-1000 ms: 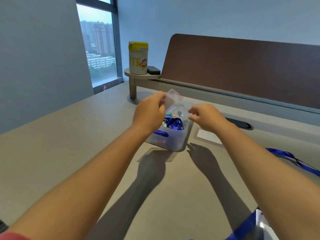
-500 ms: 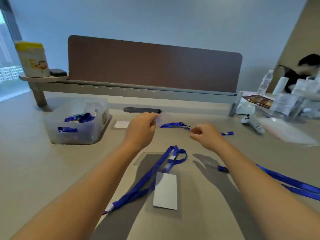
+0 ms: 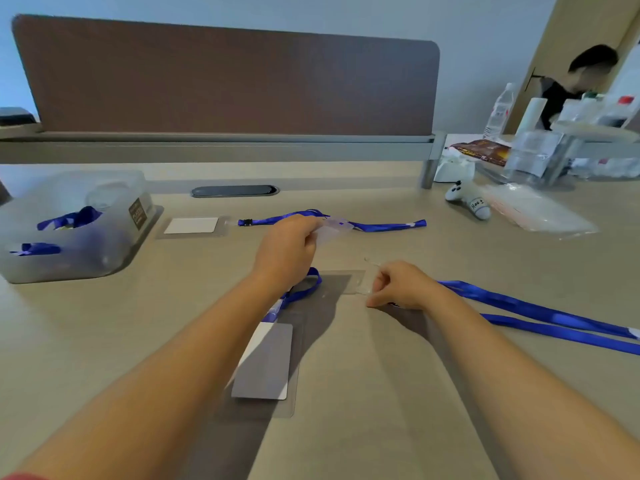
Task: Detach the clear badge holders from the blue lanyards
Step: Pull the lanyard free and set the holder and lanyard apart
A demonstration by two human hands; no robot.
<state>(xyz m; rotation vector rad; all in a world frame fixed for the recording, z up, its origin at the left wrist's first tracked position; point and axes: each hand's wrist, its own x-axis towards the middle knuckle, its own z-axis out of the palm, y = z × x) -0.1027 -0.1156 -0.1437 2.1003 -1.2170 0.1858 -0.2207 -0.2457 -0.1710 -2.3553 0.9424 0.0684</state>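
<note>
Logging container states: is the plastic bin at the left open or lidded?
Open. The plastic bin shows no lid, and blue lanyards lie inside, seen through its open top.

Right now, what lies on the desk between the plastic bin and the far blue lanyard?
In the head view, a clear badge holder with a white card lies flat between the plastic bin and the far blue lanyard.

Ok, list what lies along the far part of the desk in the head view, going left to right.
Clear plastic bin with blue lanyards inside → flat badge holder with a white card → blue lanyard stretched across the desk → small white toy → clear plastic bag.
</note>
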